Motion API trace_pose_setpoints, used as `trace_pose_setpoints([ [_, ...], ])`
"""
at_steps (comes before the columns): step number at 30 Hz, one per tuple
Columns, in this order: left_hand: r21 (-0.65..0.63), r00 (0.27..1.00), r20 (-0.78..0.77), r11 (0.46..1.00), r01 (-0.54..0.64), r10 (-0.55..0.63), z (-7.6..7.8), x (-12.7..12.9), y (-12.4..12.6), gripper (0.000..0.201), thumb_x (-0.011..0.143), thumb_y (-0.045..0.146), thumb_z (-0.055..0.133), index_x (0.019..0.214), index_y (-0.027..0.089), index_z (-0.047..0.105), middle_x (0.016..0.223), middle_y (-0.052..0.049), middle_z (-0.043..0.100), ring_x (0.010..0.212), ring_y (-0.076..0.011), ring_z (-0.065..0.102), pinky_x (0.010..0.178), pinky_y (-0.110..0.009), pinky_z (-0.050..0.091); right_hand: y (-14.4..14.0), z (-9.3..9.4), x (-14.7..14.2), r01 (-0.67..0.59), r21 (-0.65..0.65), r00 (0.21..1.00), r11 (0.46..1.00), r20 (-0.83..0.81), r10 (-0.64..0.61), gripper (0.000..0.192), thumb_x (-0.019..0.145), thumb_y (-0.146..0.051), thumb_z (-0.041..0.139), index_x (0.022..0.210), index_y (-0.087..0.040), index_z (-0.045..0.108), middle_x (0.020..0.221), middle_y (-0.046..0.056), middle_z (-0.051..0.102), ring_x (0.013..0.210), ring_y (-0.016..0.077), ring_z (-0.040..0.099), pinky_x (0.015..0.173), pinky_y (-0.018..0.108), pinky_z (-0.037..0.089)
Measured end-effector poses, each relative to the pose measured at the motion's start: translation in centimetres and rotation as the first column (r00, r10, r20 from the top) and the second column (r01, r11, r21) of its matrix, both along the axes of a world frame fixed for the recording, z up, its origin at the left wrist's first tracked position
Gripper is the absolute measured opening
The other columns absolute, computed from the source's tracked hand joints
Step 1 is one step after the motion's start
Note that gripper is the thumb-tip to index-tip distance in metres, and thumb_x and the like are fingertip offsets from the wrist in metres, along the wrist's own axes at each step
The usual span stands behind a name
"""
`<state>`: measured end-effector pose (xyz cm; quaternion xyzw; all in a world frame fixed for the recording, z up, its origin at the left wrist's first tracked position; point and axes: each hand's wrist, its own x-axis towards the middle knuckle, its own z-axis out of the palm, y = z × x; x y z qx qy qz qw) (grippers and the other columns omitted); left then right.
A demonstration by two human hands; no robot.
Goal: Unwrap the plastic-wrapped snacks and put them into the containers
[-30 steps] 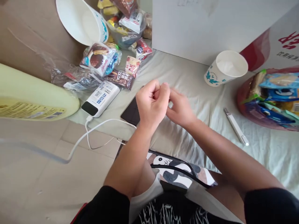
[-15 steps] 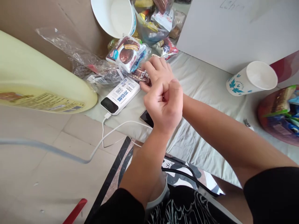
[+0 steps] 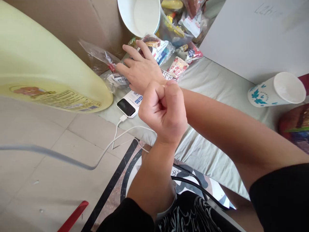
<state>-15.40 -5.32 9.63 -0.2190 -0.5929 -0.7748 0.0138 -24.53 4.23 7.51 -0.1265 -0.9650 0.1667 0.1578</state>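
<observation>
My left hand is closed in a fist in the middle of the view, thumb pressed to the curled fingers; anything inside is hidden. Beyond it, my right hand stretches out with fingers spread, over several wrapped snacks. A clear packet with a snack picture lies partly under its fingertips. Left of the hand is crumpled clear plastic wrapping. A white power bank, cable plugged in, lies below the right hand and is partly covered. A red-and-white packet lies right of the right wrist.
A large yellow bottle leans in from the left. At the back stand a white paper tub and a clear tub of snacks. A paper cup stands at the right. A white cable hangs across the front.
My right hand has moved left and spread its fingers over the snacks, uncovering the red-and-white packet. My left hand stays in a fist. The dark flat object beside it is now hidden.
</observation>
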Motion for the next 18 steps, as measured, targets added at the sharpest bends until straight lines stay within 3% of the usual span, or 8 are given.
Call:
trace_pose_setpoints([
  [2, 0.081, 1.0, 0.006, 0.997, 0.011, -0.012, 0.0, -0.3, 0.1, 0.054, 0.107, 0.042, 0.052, 0.069, 0.023, 0.019, 0.057, 0.005, 0.017, 0.049, -0.0104, 0.017, 0.049, -0.035, 0.025, -0.6, 0.7, 0.3, 0.012, 0.084, 0.996, 0.996, 0.09, -0.02, 0.017, 0.083, -0.003, 0.06, 0.086, -0.02, 0.063, 0.074, -0.011, 0.069, 0.145, 0.0177, 0.055, 0.133, 0.053, 0.019],
  [5, 0.211, 0.998, 0.031, 0.977, 0.042, -0.05, 0.1, -0.4, 0.2, 0.055, 0.105, 0.031, 0.057, 0.067, 0.022, 0.018, 0.058, 0.005, 0.015, 0.049, -0.0088, 0.014, 0.048, -0.033, 0.023, -1.3, 2.1, 1.3, -0.029, 0.186, 0.965, 0.982, 0.261, -0.021, 0.023, 0.091, -0.005, 0.054, 0.11, -0.015, 0.063, 0.113, 0.0, 0.076, 0.147, 0.0238, 0.05, 0.132, 0.054, 0.021],
  [8, 0.226, 0.997, 0.041, 0.973, 0.048, -0.059, 0.3, -0.1, 0.3, 0.059, 0.105, 0.038, 0.059, 0.066, 0.021, 0.018, 0.056, 0.005, 0.016, 0.05, -0.0091, 0.014, 0.049, -0.034, 0.023, -1.2, 2.8, 2.3, -0.019, 0.157, 0.956, 0.987, 0.291, -0.028, 0.028, 0.089, -0.008, 0.058, 0.118, -0.011, 0.057, 0.136, 0.014, 0.068, 0.149, 0.0312, 0.047, 0.129, 0.053, 0.021],
  [11, 0.193, 0.999, 0.04, 0.981, 0.021, -0.029, 0.1, 0.2, 0.4, 0.065, 0.102, 0.052, 0.062, 0.065, 0.021, 0.019, 0.055, 0.004, 0.017, 0.05, -0.01, 0.015, 0.051, -0.035, 0.021, -0.3, 2.5, 3.1, 0.076, 0.075, 0.98, 0.994, 0.18, -0.088, 0.024, 0.086, -0.013, 0.064, 0.109, -0.015, 0.055, 0.133, 0.011, 0.068, 0.14, 0.0298, 0.053, 0.123, 0.05, 0.025],
  [15, 0.089, 1.0, 0.007, 0.996, 0.003, -0.003, -0.2, 0.8, 0.5, 0.065, 0.102, 0.062, 0.056, 0.067, 0.022, 0.018, 0.055, 0.004, 0.016, 0.05, -0.0108, 0.017, 0.052, -0.036, 0.021, 0.9, 2.2, 4.3, 0.239, -0.088, 0.971, 0.967, 0.011, -0.239, 0.026, 0.083, -0.018, 0.07, 0.089, -0.021, 0.045, 0.107, 0.0, 0.067, 0.112, 0.0195, 0.058, 0.111, 0.043, 0.036],
  [18, 0.069, 0.999, -0.005, 0.997, 0.033, -0.033, -0.3, 1.4, 0.6, 0.063, 0.103, 0.061, 0.053, 0.068, 0.022, 0.018, 0.057, 0.004, 0.017, 0.051, -0.0117, 0.021, 0.054, -0.037, 0.023, 1.8, 2.7, 5.2, 0.269, -0.402, 0.928, 0.875, -0.134, -0.347, 0.033, 0.087, -0.016, 0.071, 0.083, -0.023, 0.04, 0.087, -0.004, 0.056, 0.087, 0.0112, 0.053, 0.095, 0.033, 0.047],
])
